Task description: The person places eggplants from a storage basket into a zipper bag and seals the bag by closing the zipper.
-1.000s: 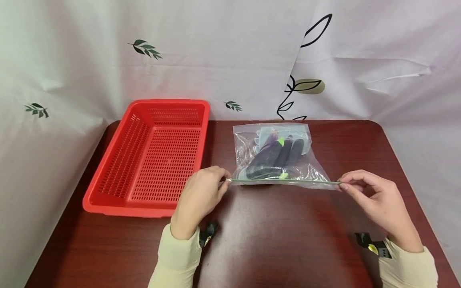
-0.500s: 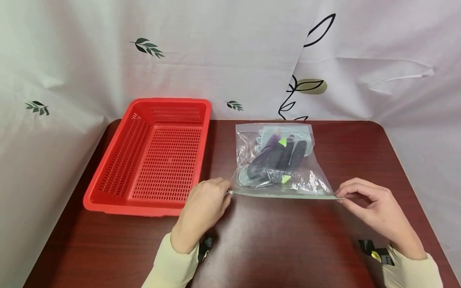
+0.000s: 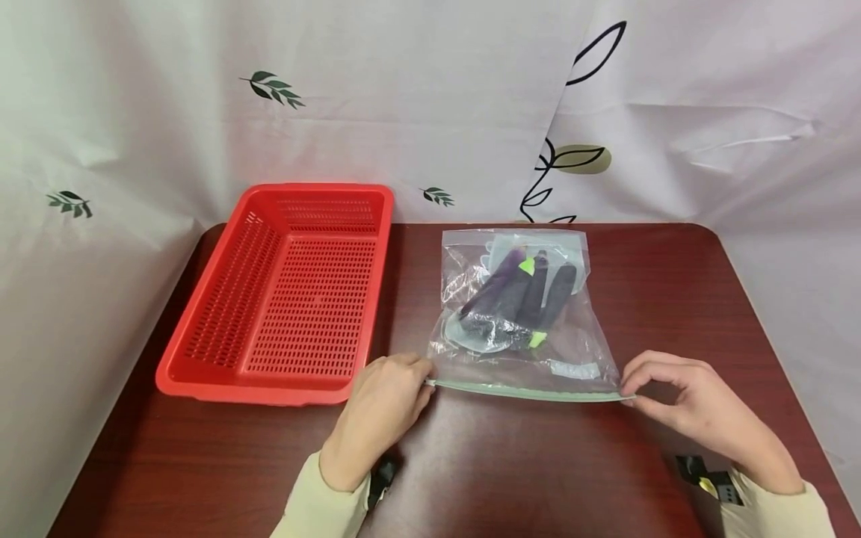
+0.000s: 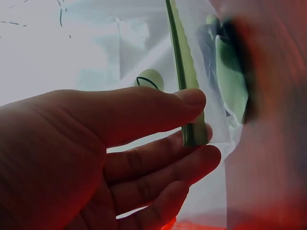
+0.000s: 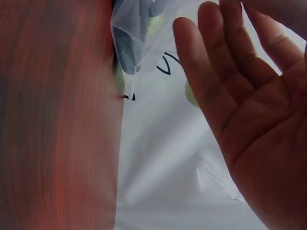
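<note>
A clear zip bag (image 3: 585,351) with a green zip strip (image 3: 531,394) along its near edge lies on the table. Inside are several dark purple eggplants (image 3: 498,291) with bright green ends, over a pale blue-white sheet or tray (image 3: 471,334). My left hand (image 3: 390,396) pinches the strip's left corner; in the left wrist view the thumb presses the strip's end (image 4: 194,134) against the fingers. The right corner is pinched between thumb and forefinger of my right hand (image 3: 693,396). In the right wrist view that hand's fingertips are partly cut off at the top.
A red perforated plastic basket (image 3: 269,396) stands on the left of the dark red-brown table (image 3: 511,478), close beside my left hand. White cloth (image 3: 336,97) with leaf prints hangs behind and at both sides. A black wrist strap shows at each cuff.
Both hands have drawn the bag's zip edge down toward the near side of the table. The bag now lies flatter and more stretched out, its eggplants spread slightly. The basket stays put.
</note>
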`<state>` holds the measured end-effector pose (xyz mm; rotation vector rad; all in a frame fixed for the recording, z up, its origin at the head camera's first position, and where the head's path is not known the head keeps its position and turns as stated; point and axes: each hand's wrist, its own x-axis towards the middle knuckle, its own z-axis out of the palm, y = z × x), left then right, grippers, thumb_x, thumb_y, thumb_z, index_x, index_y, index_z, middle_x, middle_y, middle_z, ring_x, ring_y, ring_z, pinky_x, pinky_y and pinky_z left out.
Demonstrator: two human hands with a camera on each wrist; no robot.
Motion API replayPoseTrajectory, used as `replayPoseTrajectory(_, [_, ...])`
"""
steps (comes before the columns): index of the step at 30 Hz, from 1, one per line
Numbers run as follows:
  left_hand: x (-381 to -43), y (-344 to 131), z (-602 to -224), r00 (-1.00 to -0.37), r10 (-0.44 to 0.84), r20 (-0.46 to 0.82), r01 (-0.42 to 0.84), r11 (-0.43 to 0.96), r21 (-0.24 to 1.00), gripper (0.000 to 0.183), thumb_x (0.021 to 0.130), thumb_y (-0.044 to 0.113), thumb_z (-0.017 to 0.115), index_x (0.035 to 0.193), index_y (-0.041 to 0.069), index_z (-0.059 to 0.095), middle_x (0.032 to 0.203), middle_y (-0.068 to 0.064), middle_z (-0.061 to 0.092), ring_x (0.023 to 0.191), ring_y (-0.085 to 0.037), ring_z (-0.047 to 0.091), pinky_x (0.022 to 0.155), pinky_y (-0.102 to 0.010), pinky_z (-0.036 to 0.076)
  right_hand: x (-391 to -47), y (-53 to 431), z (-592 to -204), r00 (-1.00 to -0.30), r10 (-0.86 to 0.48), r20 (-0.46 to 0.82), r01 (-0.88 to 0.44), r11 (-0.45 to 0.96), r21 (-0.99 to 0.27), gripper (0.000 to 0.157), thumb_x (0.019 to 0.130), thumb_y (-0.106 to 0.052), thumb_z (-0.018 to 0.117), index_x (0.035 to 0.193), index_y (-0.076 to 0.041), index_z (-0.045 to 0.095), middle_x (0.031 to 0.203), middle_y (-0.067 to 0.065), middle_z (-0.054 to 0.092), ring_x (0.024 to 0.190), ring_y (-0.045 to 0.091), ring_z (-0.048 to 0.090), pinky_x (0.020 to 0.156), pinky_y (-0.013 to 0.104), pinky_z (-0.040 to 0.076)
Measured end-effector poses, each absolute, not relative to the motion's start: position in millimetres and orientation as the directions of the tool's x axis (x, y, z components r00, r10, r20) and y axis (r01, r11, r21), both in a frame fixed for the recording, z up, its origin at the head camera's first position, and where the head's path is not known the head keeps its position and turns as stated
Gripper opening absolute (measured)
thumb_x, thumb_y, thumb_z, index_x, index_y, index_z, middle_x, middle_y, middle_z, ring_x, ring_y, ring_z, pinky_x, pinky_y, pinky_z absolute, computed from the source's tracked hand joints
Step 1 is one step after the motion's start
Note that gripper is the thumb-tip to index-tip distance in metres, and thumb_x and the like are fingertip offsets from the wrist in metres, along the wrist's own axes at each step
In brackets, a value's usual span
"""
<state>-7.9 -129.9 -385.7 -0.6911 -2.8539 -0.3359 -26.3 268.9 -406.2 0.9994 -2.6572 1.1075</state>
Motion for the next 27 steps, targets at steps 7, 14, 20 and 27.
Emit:
replayPoseTrajectory(7, [-3.2,-127.7,-391.6,-0.875,0.435,0.215,0.468,0.873,0.136,0.02,0.071,0.01,0.084,0.068,0.018,0.065,0.066,0.007,0.055,0.061,-0.018,0.062,0.062,-0.033,0.048,-23.5,267.9,-415.8,-0.762,-0.579,0.289,-0.595,0.45,-0.666,0.053,0.061,0.014,0.086,0.087,-0.028,0.07,0.092,-0.013,0.064,0.076,-0.002,0.059,0.066,0.014,0.045])
replayPoseTrajectory(14, [2.3,-125.0,-398.9,-0.866,0.453,0.214,0.482,0.87,0.108,0.025,0.068,0.01,0.084,0.063,0.018,0.061,0.062,0.004,0.05,0.058,-0.02,0.06,0.059,-0.033,0.047,-20.8,263.8,-421.8,-0.754,-0.613,0.236,-0.591,0.477,-0.65,0.054,0.061,0.011,0.087,0.083,-0.034,0.066,0.092,-0.014,0.063,0.081,0.0,0.057,0.065,0.013,0.042])
replayPoseTrajectory(20, [5.5,-122.4,-401.9,-0.867,0.467,0.172,0.487,0.867,0.102,0.024,0.067,0.014,0.086,0.065,0.018,0.063,0.066,0.002,0.056,0.064,-0.021,0.063,0.06,-0.034,0.049,-19.7,264.1,-419.4,-0.753,-0.631,0.186,-0.595,0.532,-0.603,0.052,0.06,-0.001,0.093,0.087,-0.037,0.066,0.099,-0.015,0.061,0.088,0.001,0.058,0.073,0.011,0.041])
replayPoseTrajectory(27, [7.0,-120.5,-400.9,-0.859,0.493,0.134,0.508,0.855,0.108,0.019,0.075,0.022,0.084,0.071,0.018,0.066,0.069,0.004,0.059,0.07,-0.018,0.066,0.066,-0.034,0.051,-21.0,264.2,-407.0,-0.781,-0.614,0.12,-0.55,0.582,-0.599,0.049,0.06,-0.014,0.096,0.092,-0.036,0.067,0.108,-0.014,0.058,0.08,0.001,0.056,0.067,0.012,0.041])
